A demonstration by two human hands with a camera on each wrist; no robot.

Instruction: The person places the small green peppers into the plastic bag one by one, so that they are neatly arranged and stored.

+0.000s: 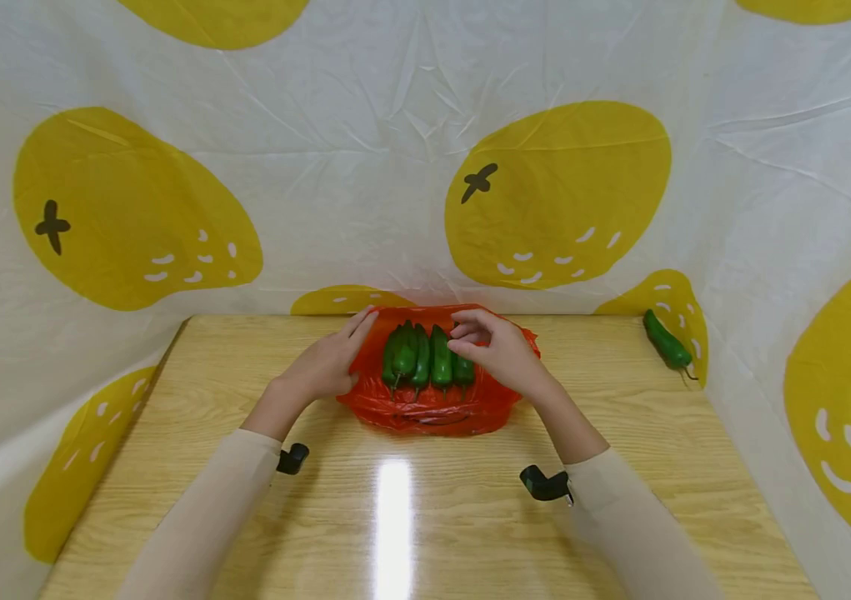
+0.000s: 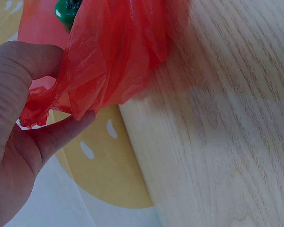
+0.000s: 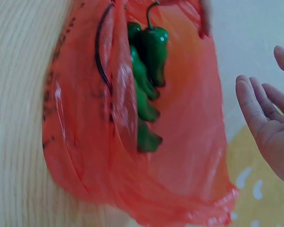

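A red plastic bag lies with its mouth spread, and several green peppers rest side by side in it, stems toward the person. At the bag's left edge, the left hand holds the thin plastic; the left wrist view shows the bag between thumb and fingers. Above the bag's right side hovers the right hand, its fingers loosely bent and holding nothing. In the right wrist view, this hand is apart from the bag, with the peppers partly covered by the bag's near flap.
One more green pepper lies alone at the table's far right corner. The wooden table meets a white cloth printed with yellow fruit at the back and sides. A dark strap mount sits at the right wrist.
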